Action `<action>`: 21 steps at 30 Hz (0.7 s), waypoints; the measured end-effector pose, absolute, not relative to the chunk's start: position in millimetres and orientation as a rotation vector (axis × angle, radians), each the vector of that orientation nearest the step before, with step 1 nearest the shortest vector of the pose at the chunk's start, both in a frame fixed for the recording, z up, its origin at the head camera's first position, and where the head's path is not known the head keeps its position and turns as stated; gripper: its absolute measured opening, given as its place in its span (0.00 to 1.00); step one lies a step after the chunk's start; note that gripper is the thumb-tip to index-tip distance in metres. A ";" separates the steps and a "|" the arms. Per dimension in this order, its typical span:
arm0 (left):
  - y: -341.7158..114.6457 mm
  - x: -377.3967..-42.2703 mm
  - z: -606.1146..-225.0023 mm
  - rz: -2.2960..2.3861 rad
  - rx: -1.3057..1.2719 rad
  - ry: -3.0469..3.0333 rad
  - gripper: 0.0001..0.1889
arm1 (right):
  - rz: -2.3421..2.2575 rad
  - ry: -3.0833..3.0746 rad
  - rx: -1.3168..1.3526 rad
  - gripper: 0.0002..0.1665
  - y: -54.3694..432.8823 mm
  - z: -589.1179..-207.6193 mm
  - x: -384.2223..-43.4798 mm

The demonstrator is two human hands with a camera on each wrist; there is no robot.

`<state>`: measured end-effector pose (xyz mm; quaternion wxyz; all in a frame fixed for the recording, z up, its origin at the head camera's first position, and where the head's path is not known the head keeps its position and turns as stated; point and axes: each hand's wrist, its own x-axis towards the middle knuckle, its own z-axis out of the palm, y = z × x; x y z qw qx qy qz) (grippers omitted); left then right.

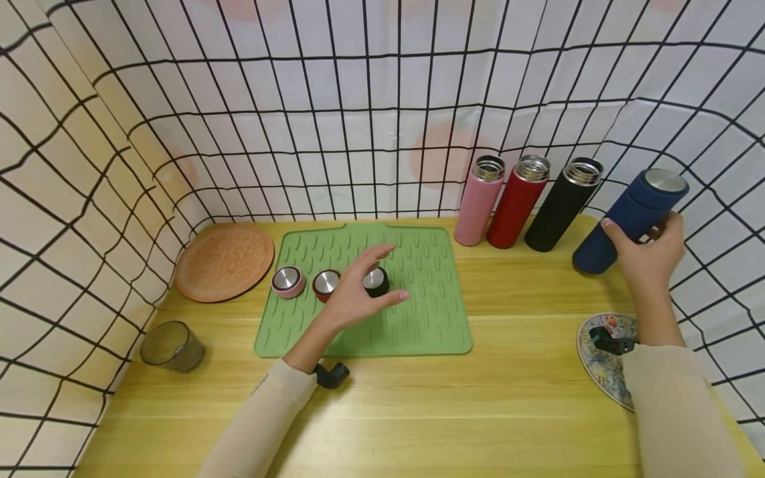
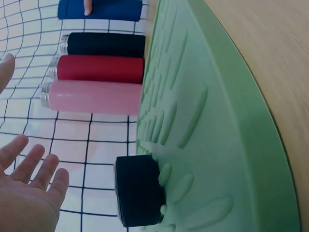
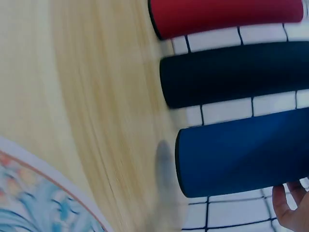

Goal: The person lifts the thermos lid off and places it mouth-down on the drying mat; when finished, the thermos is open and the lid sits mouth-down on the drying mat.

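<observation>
My right hand grips a blue thermos bottle around its side at the right of the table. Its lid is on, and a soft shadow falls on the wood beside its base in the right wrist view. Over the green mat, my left hand hovers with fingers and thumb spread and nothing between them. Close by it sits a black lid, partly covered by the hand in the head view. A red lid and a pink lid lie to its left on the mat.
Lidless pink, red and black thermos bottles stand in a row behind the mat's right side. A patterned round plate lies under the right forearm. At left are an orange round placemat and a glass. Wire grid panels surround the table.
</observation>
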<state>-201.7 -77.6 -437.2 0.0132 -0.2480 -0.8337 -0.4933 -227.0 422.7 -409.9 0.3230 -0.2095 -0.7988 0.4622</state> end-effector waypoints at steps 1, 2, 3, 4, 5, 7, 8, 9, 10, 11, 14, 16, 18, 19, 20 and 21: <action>-77.4 -201.5 -436.7 -1.540 -0.783 -2.589 0.45 | 1.192 -2.086 -0.525 0.43 417.3 -409.6 -224.3; -77.2 -201.3 -436.1 -1.540 -0.795 -2.581 0.45 | 1.184 -2.074 -0.497 0.42 412.2 -409.4 -221.8; -76.9 -201.1 -435.6 -1.541 -0.805 -2.574 0.45 | 1.183 -2.065 -0.475 0.42 406.7 -408.5 -219.0; -76.7 -200.8 -435.0 -1.539 -0.817 -2.566 0.45 | 1.180 -2.056 -0.451 0.42 400.9 -407.8 -216.4; -76.5 -200.7 -434.5 -1.536 -0.826 -2.560 0.45 | 1.181 -2.052 -0.427 0.42 394.9 -406.9 -213.7; -76.2 -200.3 -433.3 -1.532 -0.842 -2.549 0.45 | 1.210 -2.047 -0.370 0.42 382.7 -405.1 -208.5; -76.1 -199.9 -432.3 -1.529 -0.845 -2.546 0.45 | 1.226 -2.045 -0.333 0.42 376.4 -404.4 -206.2; -75.9 -199.4 -431.4 -1.528 -0.848 -2.544 0.45 | 1.239 -2.045 -0.298 0.42 369.9 -403.5 -204.1; -75.7 -199.0 -430.3 -1.529 -0.852 -2.541 0.45 | 1.249 -2.054 -0.263 0.42 363.3 -402.8 -202.1; -75.5 -198.6 -429.2 -1.529 -0.859 -2.537 0.45 | 1.263 -2.066 -0.229 0.42 356.8 -401.9 -200.3; -74.6 -197.0 -425.7 -1.540 -0.879 -2.525 0.46 | 1.300 -2.100 -0.135 0.43 336.3 -399.6 -195.9; -73.8 -196.0 -423.6 -1.545 -0.897 -2.515 0.45 | 1.330 -2.119 -0.084 0.43 322.5 -397.9 -193.8; -72.5 -194.7 -420.9 -1.554 -0.918 -2.504 0.45 | 1.366 -2.119 -0.021 0.43 308.9 -396.7 -192.4; -71.7 -194.0 -419.6 -1.559 -0.929 -2.499 0.44 | 1.383 -2.117 0.009 0.43 302.3 -396.2 -191.9; -70.8 -193.3 -418.1 -1.562 -0.940 -2.495 0.44 | 1.407 -2.108 0.044 0.43 296.0 -395.9 -191.5; -70.1 -192.5 -416.5 -1.562 -0.948 -2.495 0.44 | 1.428 -2.098 0.076 0.42 289.8 -395.7 -191.2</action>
